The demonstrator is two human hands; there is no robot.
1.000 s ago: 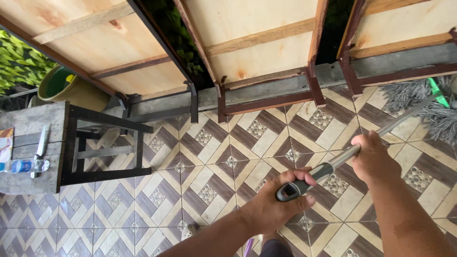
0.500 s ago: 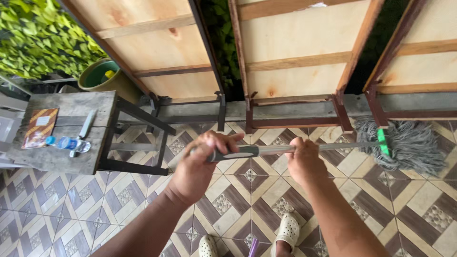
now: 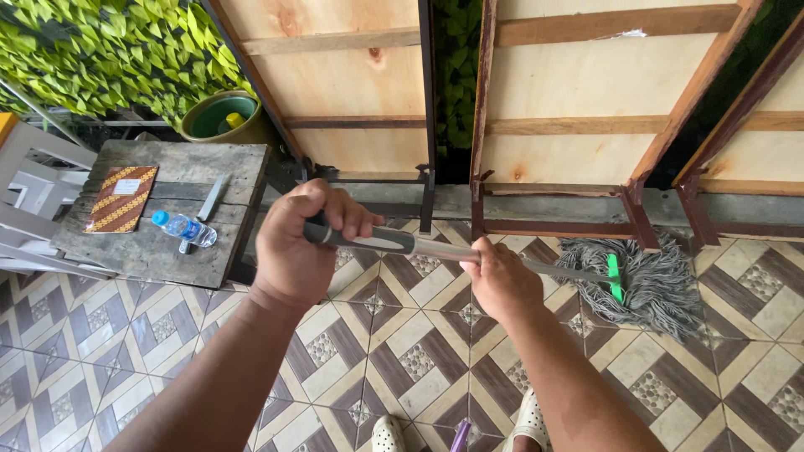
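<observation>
Left hand (image 3: 300, 247): clenched around the dark grip at the upper end of the mop handle (image 3: 435, 248), knuckles up, thumb wrapped over the top.
Right hand (image 3: 501, 280): closed around the metal shaft lower down, between the left hand and the mop head.
Mop handle: held at a shallow slant, running from the left hand down and rightward to the mop head (image 3: 649, 280).
Mop head: grey strings spread flat on the tiled floor (image 3: 402, 360), with a green clip at the joint; lying just in front of the rusted frame legs, right of both hands.
Tiled floor: brown, cream and pebble-patterned diamonds under the mop head and the person's light sandals (image 3: 528, 423).
Wooden panels (image 3: 578, 92): pale plywood on dark frames, standing beyond the mop head, with green foliage in the gaps.
Surface (image 3: 167, 243): weathered wooden table left of the left hand, well apart from the mop head.
On the surface: small plastic bottle (image 3: 184, 228) with blue cap lying on its side; patterned brown booklet (image 3: 121, 198) beside it; a knife (image 3: 208, 205) between them.
Green bucket (image 3: 222, 117): behind the surface, against the leafy hedge.
</observation>
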